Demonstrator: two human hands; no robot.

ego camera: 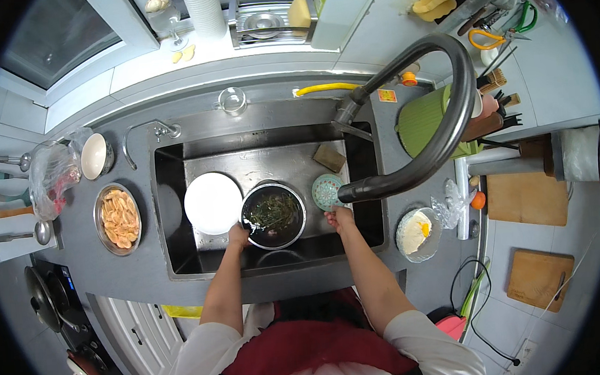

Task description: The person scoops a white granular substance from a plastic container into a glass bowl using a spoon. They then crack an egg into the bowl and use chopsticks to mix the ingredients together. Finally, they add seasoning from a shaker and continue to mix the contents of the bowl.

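In the stainless steel sink [262,159], my left hand [238,236] grips the lower left rim of a round metal bowl [304,223]. Dark liquid and green-brown leafy matter [275,211] fill the bowl. A white round plate [213,203] lies just left of it, close to my left hand. My right hand [340,219] holds the near edge of a small green patterned dish [326,191] to the right of the bowl. Directly over the dish's right edge hangs the end of the thick dark faucet [413,180], which hides part of it.
Left of the sink stand a metal bowl of shrimp [120,218], a ceramic bowl [97,156] and a thin tap [141,126]. A brown block [329,158] lies in the sink. To the right are a glass bowl of flour with yolk [419,234] and a green container [422,120].
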